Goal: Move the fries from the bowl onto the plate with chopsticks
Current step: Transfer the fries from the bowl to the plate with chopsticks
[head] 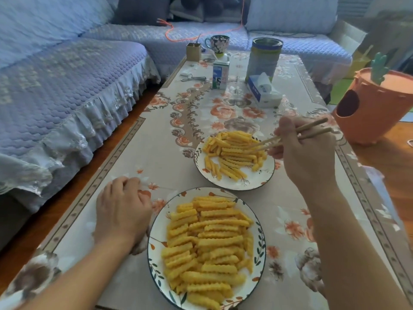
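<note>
On the tabletop (138,153), covered by a flowered cloth, two dishes of crinkle-cut fries are sitting one behind the other. Which is the bowl and which the plate is hard to tell from this angle; the far dish (263,177) is lying near the middle of the tabletop and the near dish (154,240) is sitting close to the front edge, the two apart with a strip of cloth between them. Fries (234,153) are lying heaped in the far dish, and more fries (207,242) are filling the near dish almost rim to rim. The right hand (306,153) is gripping the chopsticks (297,134) with curled fingers, and their tips are reaching down into the pile in the far dish; whether they are pinching a fry there is not clear. The left hand (123,209) is resting on the cloth just left of the near dish, its fingers loosely curled and holding nothing. Farther back are standing a milk carton (220,73), a tissue pack (263,90), a tall tin (263,59), a patterned mug (218,43) and a small box (193,51). An orange bin (375,108) with a green cactus top is standing to the right of the tabletop, and a sofa (62,90) with a quilted blue cover is running along the left and back.
</note>
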{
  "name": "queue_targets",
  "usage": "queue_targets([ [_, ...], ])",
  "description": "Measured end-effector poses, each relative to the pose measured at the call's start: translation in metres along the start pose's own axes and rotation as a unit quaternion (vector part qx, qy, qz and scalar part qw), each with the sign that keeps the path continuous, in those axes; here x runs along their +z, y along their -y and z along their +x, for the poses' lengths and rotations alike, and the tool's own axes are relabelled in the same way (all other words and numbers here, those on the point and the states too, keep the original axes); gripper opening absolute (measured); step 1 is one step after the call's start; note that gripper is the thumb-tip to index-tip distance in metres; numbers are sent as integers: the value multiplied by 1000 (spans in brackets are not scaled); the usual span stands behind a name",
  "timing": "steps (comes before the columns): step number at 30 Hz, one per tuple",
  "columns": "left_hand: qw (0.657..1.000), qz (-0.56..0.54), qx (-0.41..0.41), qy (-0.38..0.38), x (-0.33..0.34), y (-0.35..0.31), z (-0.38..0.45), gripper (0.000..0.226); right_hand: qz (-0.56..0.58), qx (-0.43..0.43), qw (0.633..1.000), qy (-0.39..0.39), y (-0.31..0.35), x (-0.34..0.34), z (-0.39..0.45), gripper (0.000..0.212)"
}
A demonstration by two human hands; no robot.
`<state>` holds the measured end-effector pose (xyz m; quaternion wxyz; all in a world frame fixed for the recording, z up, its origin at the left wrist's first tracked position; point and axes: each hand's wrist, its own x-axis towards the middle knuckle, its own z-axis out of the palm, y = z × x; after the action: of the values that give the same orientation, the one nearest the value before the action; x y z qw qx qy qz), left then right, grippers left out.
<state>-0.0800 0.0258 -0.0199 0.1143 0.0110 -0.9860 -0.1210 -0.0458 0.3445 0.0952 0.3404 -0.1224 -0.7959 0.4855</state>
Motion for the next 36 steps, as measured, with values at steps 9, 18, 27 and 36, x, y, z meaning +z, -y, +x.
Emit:
queue_targets([
  [9, 1000, 15, 8, -10, 4, 1, 0, 31, 9, 13, 1000, 27, -7, 1, 3, 36],
  [18, 1000, 14, 10, -15, 4, 1, 0, 29, 36, 34, 999, 5, -3, -13, 10, 35],
  [27, 1000, 2, 1, -25, 6, 1, -2, 31, 57, 89, 994, 33, -9, -20, 15, 40],
  [36, 1000, -6, -8, -23, 3, -3, -3, 46, 68, 108, 991, 34, -15, -19, 15, 40],
])
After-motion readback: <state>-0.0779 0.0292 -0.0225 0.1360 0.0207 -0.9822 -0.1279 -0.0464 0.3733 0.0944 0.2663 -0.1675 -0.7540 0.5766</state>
